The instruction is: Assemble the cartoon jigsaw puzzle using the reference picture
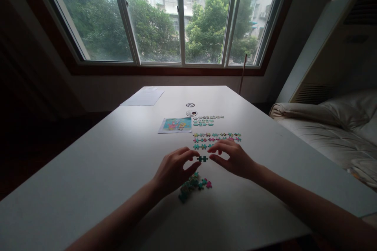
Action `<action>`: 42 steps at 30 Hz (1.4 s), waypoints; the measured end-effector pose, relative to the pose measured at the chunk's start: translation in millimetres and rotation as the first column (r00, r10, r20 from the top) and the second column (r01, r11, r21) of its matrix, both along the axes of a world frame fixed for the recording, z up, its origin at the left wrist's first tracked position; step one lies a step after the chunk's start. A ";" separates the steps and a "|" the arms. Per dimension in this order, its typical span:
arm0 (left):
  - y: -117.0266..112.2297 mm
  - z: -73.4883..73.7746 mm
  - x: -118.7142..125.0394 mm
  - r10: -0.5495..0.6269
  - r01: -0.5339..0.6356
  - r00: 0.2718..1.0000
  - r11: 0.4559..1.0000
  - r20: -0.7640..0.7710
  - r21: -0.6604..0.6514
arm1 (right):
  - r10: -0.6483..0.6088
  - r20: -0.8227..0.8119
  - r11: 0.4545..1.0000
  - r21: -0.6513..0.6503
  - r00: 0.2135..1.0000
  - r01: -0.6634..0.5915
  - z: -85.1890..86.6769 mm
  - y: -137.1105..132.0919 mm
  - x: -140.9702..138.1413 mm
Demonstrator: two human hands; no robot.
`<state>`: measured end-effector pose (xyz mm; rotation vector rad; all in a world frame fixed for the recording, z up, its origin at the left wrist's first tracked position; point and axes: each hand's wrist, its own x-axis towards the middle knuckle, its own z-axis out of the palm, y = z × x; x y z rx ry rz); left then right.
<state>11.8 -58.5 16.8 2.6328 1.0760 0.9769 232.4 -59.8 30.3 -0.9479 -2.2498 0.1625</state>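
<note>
Two green jigsaw puzzle pieces [202, 159] lie side by side on the white table, between my hands. My left hand [176, 166] is at their left, thumb and forefinger apart, the forefinger tip at the edge of the left piece. To their right hovers my right hand [231, 156], its fingers curved and thumb apart, holding nothing. Beyond the hands, puzzle pieces [203, 140] are laid out in several rows. A loose pile of pieces [191, 186] sits nearer to me, partly behind my left hand. Whether the two green pieces interlock I cannot tell.
A picture sheet [176, 125] with cartoon figures lies left of the rows. Two round items [191, 113] are farther back, and white paper [142, 97] is at the table's far left corner. A padded seat [321, 133] stands to the right of the white table [97, 180].
</note>
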 end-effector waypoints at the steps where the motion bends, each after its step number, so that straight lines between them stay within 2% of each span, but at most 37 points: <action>1: 0.3 0.1 0.0 0.005 -0.005 1.000 1.000 0.006 0.003 | 0.000 0.019 0.999 0.038 1.000 0.000 -0.9 0.7 0.7; 9: -0.9 0.9 1.4 0.019 -0.020 0.999 1.000 0.026 0.007 | 0.038 0.116 0.977 0.205 0.992 -0.062 -2.9 -0.2 -1.8; 16: -0.3 2.4 -0.2 0.020 -0.020 1.000 1.000 -0.003 -0.016 | 0.026 0.131 0.966 0.250 0.991 -0.058 -2.6 1.8 0.7; 21: 9.0 10.1 -17.5 0.000 -0.008 0.986 0.999 -0.164 -0.051 | -0.083 0.102 0.961 0.272 0.991 0.052 3.5 10.6 18.5; 23: 14.6 12.8 -27.1 -0.016 0.006 0.964 0.999 -0.264 -0.042 | -0.120 0.079 0.952 0.294 0.990 0.092 6.3 14.4 26.1; 26: 21.9 14.8 -38.3 0.020 -0.026 0.918 1.000 -0.396 -0.011 | -0.157 0.078 0.942 0.313 0.985 0.126 9.0 17.8 32.2; 30: 26.4 15.0 -44.3 0.033 -0.053 0.896 0.998 -0.443 -0.033 | -0.203 0.134 0.937 0.313 0.970 0.153 14.1 20.9 36.5; 32: 26.3 15.6 -45.5 -0.002 -0.043 0.907 0.994 -0.421 -0.097 | -0.238 0.200 0.948 0.259 0.950 0.182 19.3 24.4 45.9; 35: 24.8 17.7 -47.9 -0.144 0.029 0.917 0.954 -0.371 -0.299 | -0.300 0.337 0.952 0.054 0.892 0.300 27.1 32.8 76.5; 38: 23.3 19.8 -50.0 -0.271 0.106 0.914 0.878 -0.303 -0.467 | -0.326 0.418 0.881 -0.191 0.848 0.433 28.8 43.0 117.4; 42: 22.6 20.1 -49.8 -0.333 0.163 0.908 0.838 -0.254 -0.520 | -0.224 0.446 0.790 -0.437 0.866 0.430 20.0 53.3 153.2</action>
